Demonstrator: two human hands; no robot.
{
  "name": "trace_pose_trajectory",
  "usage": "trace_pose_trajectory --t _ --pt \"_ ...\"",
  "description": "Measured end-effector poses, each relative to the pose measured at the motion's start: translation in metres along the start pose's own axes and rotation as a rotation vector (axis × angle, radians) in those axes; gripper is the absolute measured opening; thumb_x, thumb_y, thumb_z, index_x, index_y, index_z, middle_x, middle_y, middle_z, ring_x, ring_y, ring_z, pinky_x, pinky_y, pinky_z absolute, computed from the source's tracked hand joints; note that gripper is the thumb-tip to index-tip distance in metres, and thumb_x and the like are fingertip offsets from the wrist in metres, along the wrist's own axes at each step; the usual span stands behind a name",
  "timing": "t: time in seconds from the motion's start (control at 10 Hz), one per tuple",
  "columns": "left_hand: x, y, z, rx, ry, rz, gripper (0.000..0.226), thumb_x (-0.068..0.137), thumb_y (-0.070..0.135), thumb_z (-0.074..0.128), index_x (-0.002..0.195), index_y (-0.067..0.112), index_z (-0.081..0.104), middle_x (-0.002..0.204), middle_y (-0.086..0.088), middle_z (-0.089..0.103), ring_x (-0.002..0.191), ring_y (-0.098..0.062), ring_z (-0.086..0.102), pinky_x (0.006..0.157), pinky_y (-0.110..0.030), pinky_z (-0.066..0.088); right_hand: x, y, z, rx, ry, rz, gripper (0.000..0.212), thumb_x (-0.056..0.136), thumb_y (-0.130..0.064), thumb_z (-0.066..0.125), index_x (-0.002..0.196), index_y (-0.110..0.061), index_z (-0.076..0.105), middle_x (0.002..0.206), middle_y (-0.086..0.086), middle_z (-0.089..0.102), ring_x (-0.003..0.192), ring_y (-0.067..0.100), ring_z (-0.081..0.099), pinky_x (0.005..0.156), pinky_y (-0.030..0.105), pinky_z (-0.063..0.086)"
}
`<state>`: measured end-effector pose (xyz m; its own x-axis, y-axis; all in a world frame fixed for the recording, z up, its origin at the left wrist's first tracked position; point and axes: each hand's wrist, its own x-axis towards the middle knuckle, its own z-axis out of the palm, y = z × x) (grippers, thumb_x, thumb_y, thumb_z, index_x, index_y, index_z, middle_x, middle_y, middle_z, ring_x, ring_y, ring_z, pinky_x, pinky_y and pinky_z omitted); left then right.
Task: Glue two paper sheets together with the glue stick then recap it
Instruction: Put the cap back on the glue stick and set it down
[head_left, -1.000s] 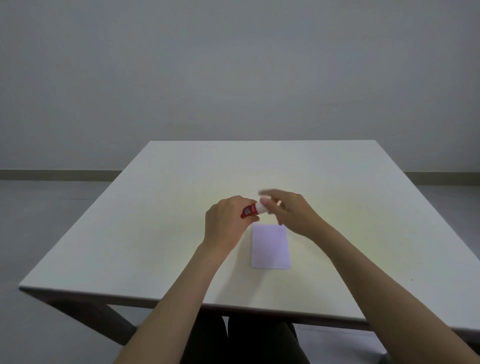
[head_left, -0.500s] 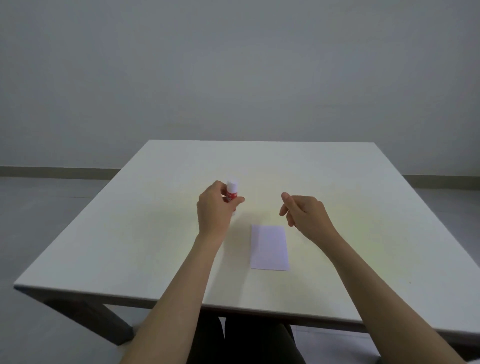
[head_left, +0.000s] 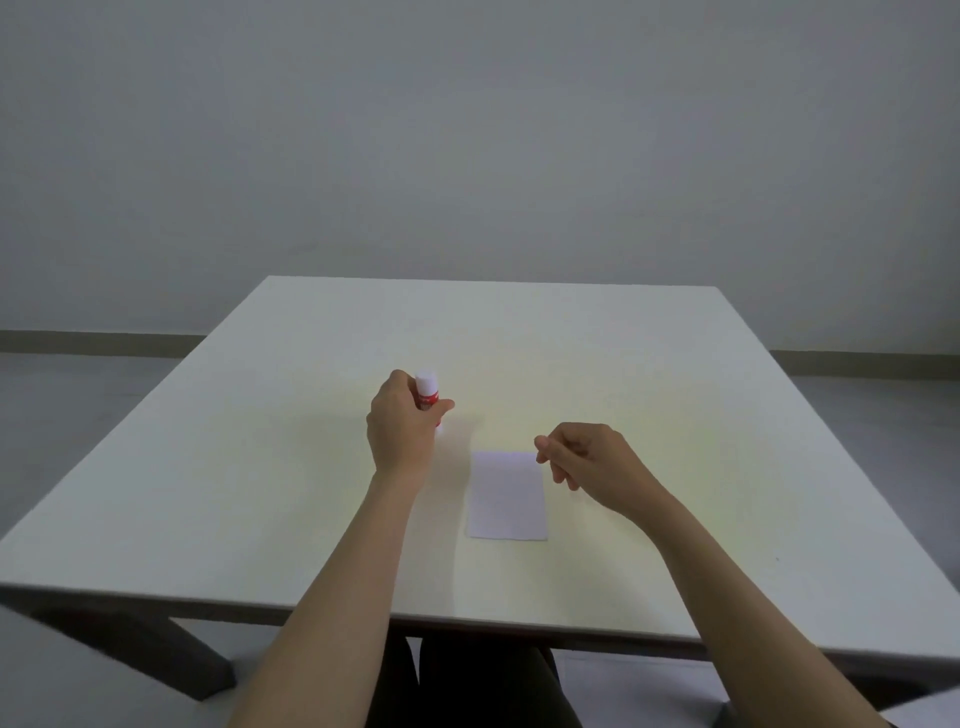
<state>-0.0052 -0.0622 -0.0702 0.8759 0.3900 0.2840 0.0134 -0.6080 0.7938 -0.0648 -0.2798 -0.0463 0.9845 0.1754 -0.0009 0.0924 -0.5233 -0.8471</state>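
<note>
A red glue stick (head_left: 428, 394) with its white cap on stands upright in my left hand (head_left: 402, 426), which grips it left of the paper, low over or on the white table (head_left: 260, 467). A white paper sheet (head_left: 508, 494) lies flat at the table's middle; whether it is one sheet or two stacked I cannot tell. My right hand (head_left: 592, 462) hovers at the paper's upper right corner with fingers loosely curled and nothing in it.
The table's front edge (head_left: 467, 621) runs close to my body, and my dark-clothed legs (head_left: 467, 686) show under it. A plain wall and grey floor lie behind. A dark table leg (head_left: 171, 660) stands at the lower left.
My hands have parted: the right let go of the cap end and drew back to the right. The left turned the capped glue stick upright and carried it left and away from the paper.
</note>
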Motion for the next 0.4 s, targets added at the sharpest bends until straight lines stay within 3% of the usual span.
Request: trace_pose_trajectory --t 0.1,0.2,0.3,0.4 --pt "-0.001 0.0 0.001 0.038 0.005 0.029 0.035 0.071 0.025 0.078 0.083 0.007 0.05 0.084 -0.009 0.064 0.075 -0.03 0.059 0.061 -0.033 0.041 -0.002 0.001 0.0 -0.003 -0.012 0.001 0.026 0.09 -0.038 0.055 0.071 -0.022 0.064 0.063 -0.003 0.062 0.044 -0.001 0.049 0.043 0.005 0.035" --pt "-0.003 -0.001 0.0 0.072 -0.029 0.031 0.039 0.071 0.026 0.078 0.088 0.007 0.049 0.09 -0.011 0.063 0.081 -0.033 0.06 0.062 -0.033 0.04 -0.003 0.0 0.002 -0.061 -0.072 0.005 0.019 0.087 -0.035 0.06 0.072 -0.023 0.062 0.066 -0.004 0.063 0.049 0.0 0.052 0.051 0.013 0.042" --pt "-0.004 0.001 -0.003 0.091 -0.084 0.028 0.06 0.069 0.036 0.08 0.112 0.01 0.048 0.104 -0.009 0.064 0.095 -0.032 0.062 0.07 -0.036 0.046 -0.006 0.0 0.006 -0.102 -0.115 -0.013 0.015 0.084 -0.033 0.064 0.076 -0.02 0.063 0.066 -0.006 0.059 0.056 0.008 0.051 0.059 0.025 0.043" --pt "-0.012 0.004 -0.013 0.12 -0.134 0.031 0.104 0.065 0.052 0.078 0.145 0.022 0.02 0.128 -0.009 0.055 0.111 -0.03 0.059 0.082 -0.04 0.05 -0.001 -0.008 0.005 -0.165 -0.053 -0.023 0.022 0.084 -0.031 0.064 0.065 -0.026 0.054 0.061 -0.012 0.052 0.054 0.006 0.046 0.052 0.019 0.037"
